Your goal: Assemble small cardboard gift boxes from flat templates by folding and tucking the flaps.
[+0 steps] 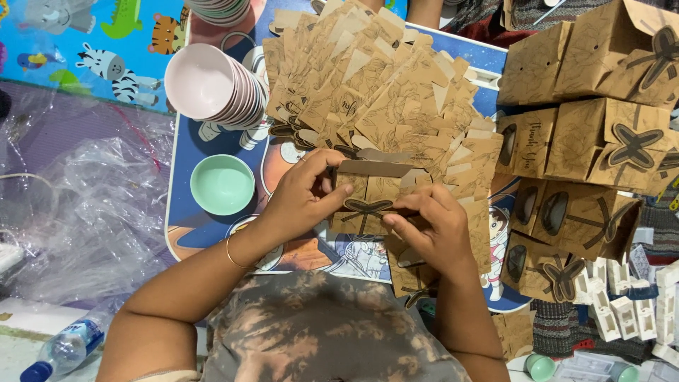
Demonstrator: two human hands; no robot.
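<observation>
A brown kraft-paper gift box with a bow-shaped closure on its front is held between both my hands above a small blue table. My left hand grips its left side, thumb on the front panel. My right hand holds its right side, fingers pressing near the bow tab. A big pile of flat unfolded box blanks lies just behind the box.
A leaning stack of pink bowls and one mint-green bowl sit on the table's left. Folded brown boxes are piled at right. Crumpled clear plastic and a water bottle lie at left, white plastic pieces at lower right.
</observation>
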